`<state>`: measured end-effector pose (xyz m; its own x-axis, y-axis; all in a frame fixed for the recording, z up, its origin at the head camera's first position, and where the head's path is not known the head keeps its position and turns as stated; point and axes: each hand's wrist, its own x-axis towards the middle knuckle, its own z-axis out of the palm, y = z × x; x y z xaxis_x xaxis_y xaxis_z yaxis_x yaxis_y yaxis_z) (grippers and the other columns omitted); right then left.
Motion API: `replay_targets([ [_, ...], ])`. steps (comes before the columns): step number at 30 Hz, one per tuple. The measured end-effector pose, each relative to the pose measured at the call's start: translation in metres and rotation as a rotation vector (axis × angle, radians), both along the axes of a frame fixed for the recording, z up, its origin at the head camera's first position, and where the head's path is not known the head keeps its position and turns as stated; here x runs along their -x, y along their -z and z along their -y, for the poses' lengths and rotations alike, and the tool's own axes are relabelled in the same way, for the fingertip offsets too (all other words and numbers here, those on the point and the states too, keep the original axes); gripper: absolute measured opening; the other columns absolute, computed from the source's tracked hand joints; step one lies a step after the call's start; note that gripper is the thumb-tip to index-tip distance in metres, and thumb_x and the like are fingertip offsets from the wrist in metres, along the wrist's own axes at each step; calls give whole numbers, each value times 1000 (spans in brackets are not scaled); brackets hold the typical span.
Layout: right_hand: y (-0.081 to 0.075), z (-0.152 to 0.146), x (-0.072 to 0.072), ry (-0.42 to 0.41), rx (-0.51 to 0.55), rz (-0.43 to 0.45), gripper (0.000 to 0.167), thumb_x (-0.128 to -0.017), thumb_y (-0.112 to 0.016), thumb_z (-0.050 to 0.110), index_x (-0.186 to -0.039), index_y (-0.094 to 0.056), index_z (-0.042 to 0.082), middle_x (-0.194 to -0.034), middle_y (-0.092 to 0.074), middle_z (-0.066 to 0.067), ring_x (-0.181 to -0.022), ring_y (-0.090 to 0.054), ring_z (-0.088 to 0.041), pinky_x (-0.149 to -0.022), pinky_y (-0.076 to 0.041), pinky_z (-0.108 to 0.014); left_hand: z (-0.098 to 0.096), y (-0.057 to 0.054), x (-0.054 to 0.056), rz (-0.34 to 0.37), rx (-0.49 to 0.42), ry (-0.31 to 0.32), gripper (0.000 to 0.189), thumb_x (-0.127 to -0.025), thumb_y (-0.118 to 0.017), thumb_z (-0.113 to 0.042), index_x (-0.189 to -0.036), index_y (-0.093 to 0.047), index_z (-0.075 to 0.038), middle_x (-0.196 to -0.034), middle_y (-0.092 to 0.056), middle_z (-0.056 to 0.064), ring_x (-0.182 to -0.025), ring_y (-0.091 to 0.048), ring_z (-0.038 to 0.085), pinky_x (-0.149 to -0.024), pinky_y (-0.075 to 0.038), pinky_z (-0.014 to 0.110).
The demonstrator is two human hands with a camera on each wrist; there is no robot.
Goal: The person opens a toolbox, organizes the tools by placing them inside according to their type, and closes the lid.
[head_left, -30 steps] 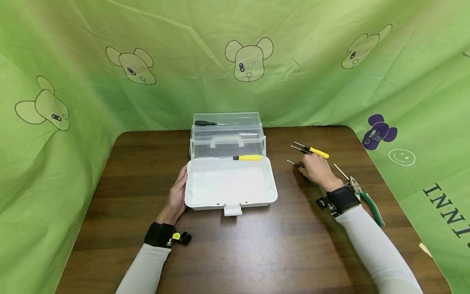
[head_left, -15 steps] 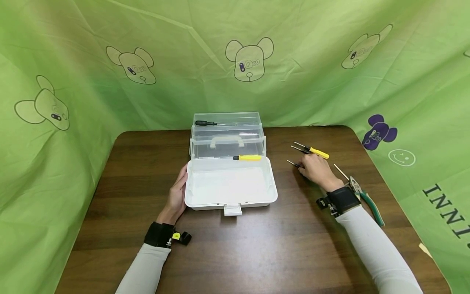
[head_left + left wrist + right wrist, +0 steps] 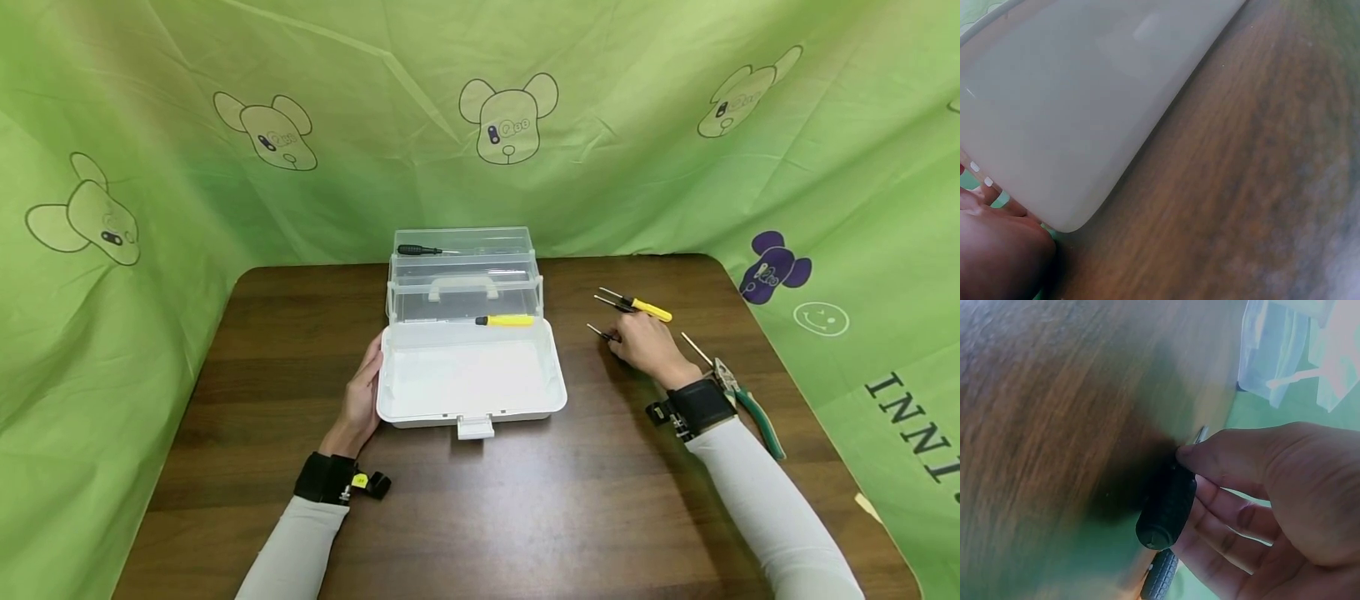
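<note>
My left hand (image 3: pixel 362 398) rests along the left wall of a white toolbox (image 3: pixel 420 419), whose clear tiered lid trays stand raised behind it. The left wrist view has this hand (image 3: pixel 1004 250) against the box's corner. To the right of the box, my right hand (image 3: pixel 647 343) pinches a black-handled screwdriver (image 3: pixel 1166 506) between thumb and fingers, low over the table, its tip pointing toward the box. Just beyond that hand lie a yellow-handled screwdriver (image 3: pixel 651 311) and another black screwdriver (image 3: pixel 621 307), the latter's handle partly hidden by the hand.
Green-handled pliers (image 3: pixel 761 421) lie by my right wrist, beside a thin metal shaft (image 3: pixel 697 350). A yellow screwdriver (image 3: pixel 510 321) lies in the lowest clear tray, and a black one (image 3: pixel 420 250) in the top tray. The latch (image 3: pixel 476 428) hangs open. Green cloth (image 3: pixel 360 208) surrounds the table.
</note>
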<state>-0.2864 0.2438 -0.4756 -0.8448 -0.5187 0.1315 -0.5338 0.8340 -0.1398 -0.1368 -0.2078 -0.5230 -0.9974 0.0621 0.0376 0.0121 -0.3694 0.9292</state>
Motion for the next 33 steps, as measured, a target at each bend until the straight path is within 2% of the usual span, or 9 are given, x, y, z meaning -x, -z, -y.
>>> replay_targets([
  [8,2,2,-3,27,24,-2,33,-78,-75,1,-59,-51,14,-60,-49,-1,-60,-55,-30,-58,-47,-55,0,-1,0,-2,0,1,57,-117,-19,-23,-171,-6,-9,-176,-12,8,-161,-7,20,-123,-18,27],
  [15,-1,6,-8,98,64,27,14,-81,-78,2,-70,-71,7,-63,-61,-6,-65,-65,-37,-66,-52,-61,-1,1,1,9,-13,-10,57,-117,-19,-23,-171,-7,-8,-176,-11,10,-161,-7,21,-121,-21,25],
  [18,-1,8,-10,142,88,32,10,-81,-79,3,-72,-75,7,-65,-65,-8,-67,-68,-42,-67,-53,-62,0,2,2,2,-19,-10,57,-117,-18,-22,-170,-6,-6,-176,-10,13,-161,-6,23,-120,-21,24],
  [22,2,10,-11,204,116,19,24,-80,-82,7,-61,-68,9,-60,-61,-7,-66,-67,-44,-65,-53,-63,0,2,2,-2,-21,-12,57,-117,-19,-23,-170,-7,-6,-176,-10,12,-161,-6,23,-120,-22,23],
  [27,6,13,-12,253,140,7,45,-78,-84,9,-51,-49,15,-57,-50,-4,-61,-61,-40,-63,-50,-61,0,1,2,2,-21,-9,57,-117,-18,-23,-170,-6,-6,-175,-10,12,-160,-8,22,-119,-22,23],
  [30,7,14,-12,268,150,11,49,-78,-84,9,-50,-44,17,-58,-46,-3,-59,-58,-38,-62,-49,-61,-1,1,1,4,-21,-8,57,-117,-19,-23,-170,-6,-7,-175,-11,13,-159,-9,22,-119,-23,23],
  [33,6,13,-13,281,145,31,48,-81,-83,11,-51,-47,15,-59,-49,-5,-60,-58,-38,-61,-49,-60,-1,1,2,8,-20,-9,57,-117,-19,-23,-170,-7,-7,-175,-12,12,-159,-10,21,-118,-24,23],
])
